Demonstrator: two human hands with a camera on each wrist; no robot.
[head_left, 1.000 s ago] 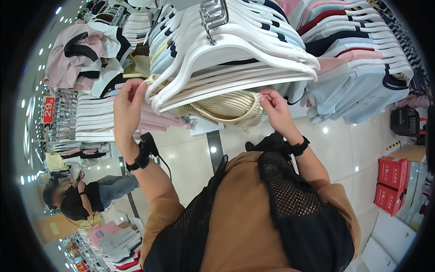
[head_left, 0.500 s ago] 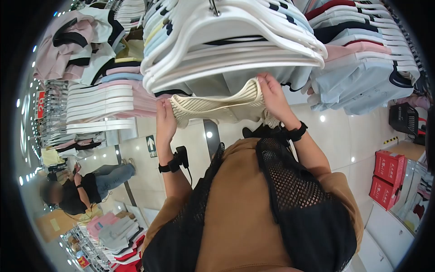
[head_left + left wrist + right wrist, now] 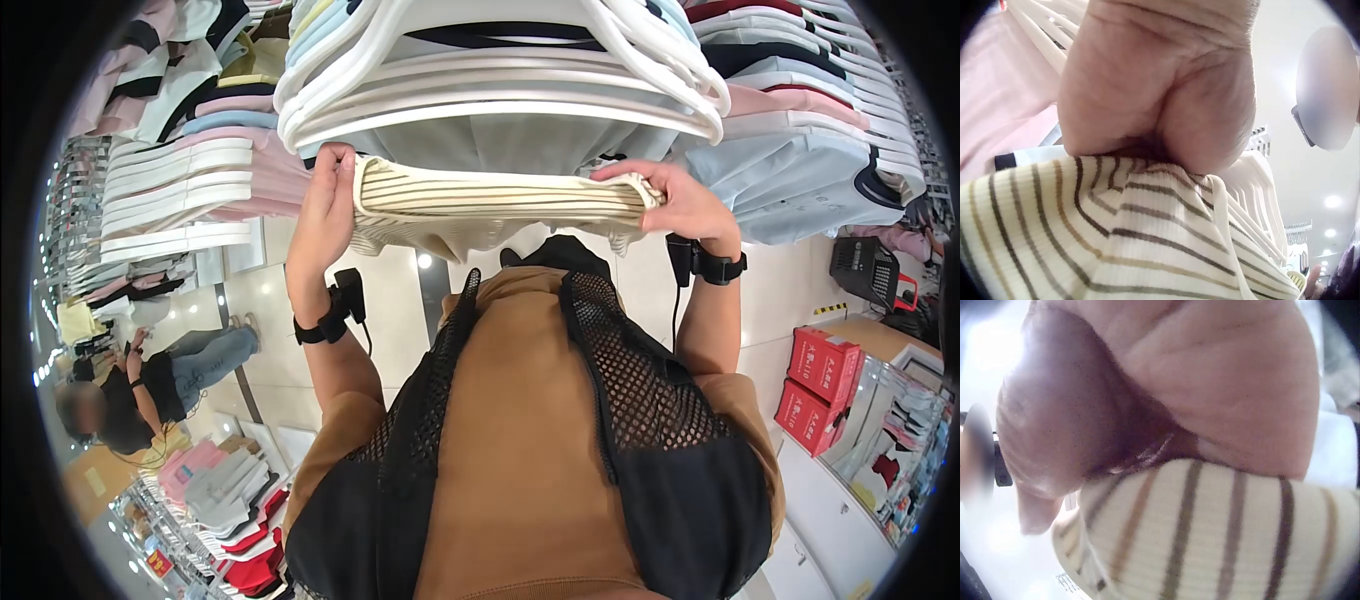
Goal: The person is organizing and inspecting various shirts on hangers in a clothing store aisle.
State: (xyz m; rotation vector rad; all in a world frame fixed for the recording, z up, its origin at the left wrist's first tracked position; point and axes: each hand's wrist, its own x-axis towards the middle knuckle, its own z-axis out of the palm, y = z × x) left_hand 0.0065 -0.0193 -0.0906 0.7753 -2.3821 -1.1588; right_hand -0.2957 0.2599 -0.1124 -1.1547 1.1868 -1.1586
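Note:
A cream striped ribbed top (image 3: 500, 193) is stretched nearly level between both hands, in front of the hanging row. My left hand (image 3: 325, 210) pinches its left corner. On the other side my right hand (image 3: 690, 207) grips the right end, thumb toward the near side and fingers over the far side. In the left wrist view the striped cloth (image 3: 1154, 250) is bunched under the left palm (image 3: 1154, 87). Seen from the right wrist, the top (image 3: 1210, 531) folds over below the right palm (image 3: 1210, 381). Its lower part hangs loosely beneath the stretched edge.
White hangers (image 3: 510, 115) with garments stand in a row just beyond the top. More hung clothes flank it, including a light blue shirt (image 3: 790, 180) at right. A person (image 3: 140, 390) stands at far left. Red boxes (image 3: 820, 390) and a black basket (image 3: 865, 270) are at right.
The striped top came out from beneath the front hanger toward the body. Since then the hands have moved apart, left hand leftward and right hand rightward, pulling it wider and straighter.

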